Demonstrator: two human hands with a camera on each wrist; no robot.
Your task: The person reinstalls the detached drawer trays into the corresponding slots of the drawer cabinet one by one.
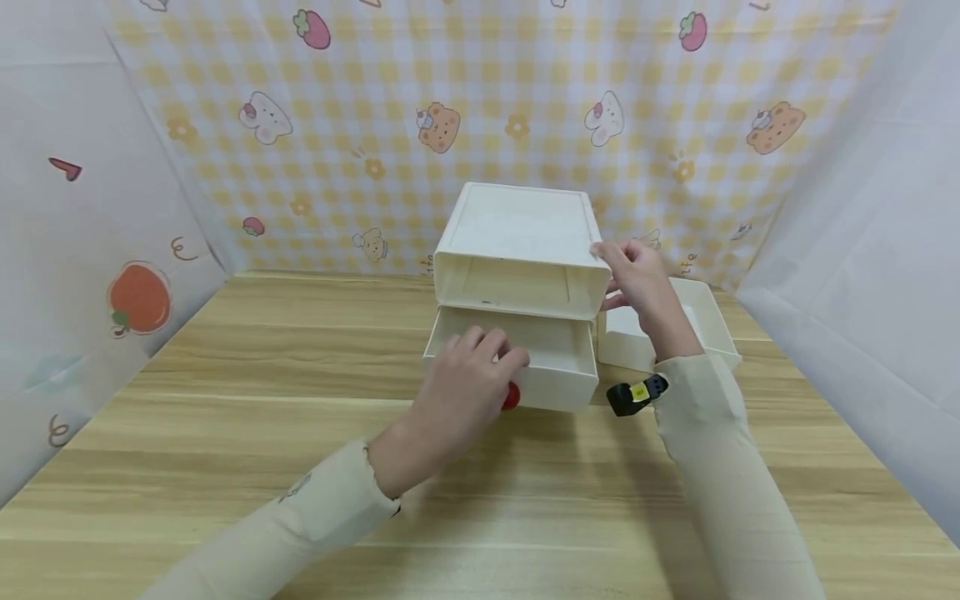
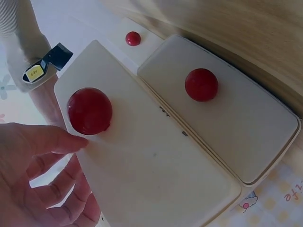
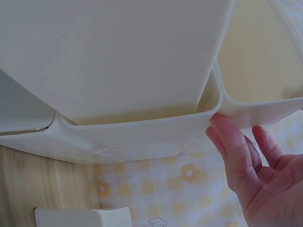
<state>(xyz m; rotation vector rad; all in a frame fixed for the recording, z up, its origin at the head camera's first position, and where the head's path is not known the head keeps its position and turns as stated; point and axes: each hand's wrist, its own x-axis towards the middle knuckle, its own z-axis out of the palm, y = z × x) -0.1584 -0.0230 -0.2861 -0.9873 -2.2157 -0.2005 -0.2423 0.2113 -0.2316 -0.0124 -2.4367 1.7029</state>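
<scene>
A white drawer cabinet [image 1: 528, 221] stands at the middle of the table, its upper slot holding no drawer. Below that slot, a white drawer [image 1: 555, 385] juts out toward me. My left hand [image 1: 468, 387] grips the drawer's front panel near its top edge. In the left wrist view the thumb presses the front, beside a round red knob [image 2: 90, 111], with the other fingers behind the edge. My right hand [image 1: 637, 279] touches the cabinet's right side near the upper front corner, and in the right wrist view its fingertips [image 3: 222, 125] meet the outer wall.
Another white drawer [image 1: 701, 321] lies on the table right of the cabinet, behind my right forearm. A lower drawer front [image 2: 227, 118] with its own red knob sits beneath the pulled one. A checked cloth [image 1: 517, 83] hangs behind; white cloth walls flank the wooden table [image 1: 300, 333].
</scene>
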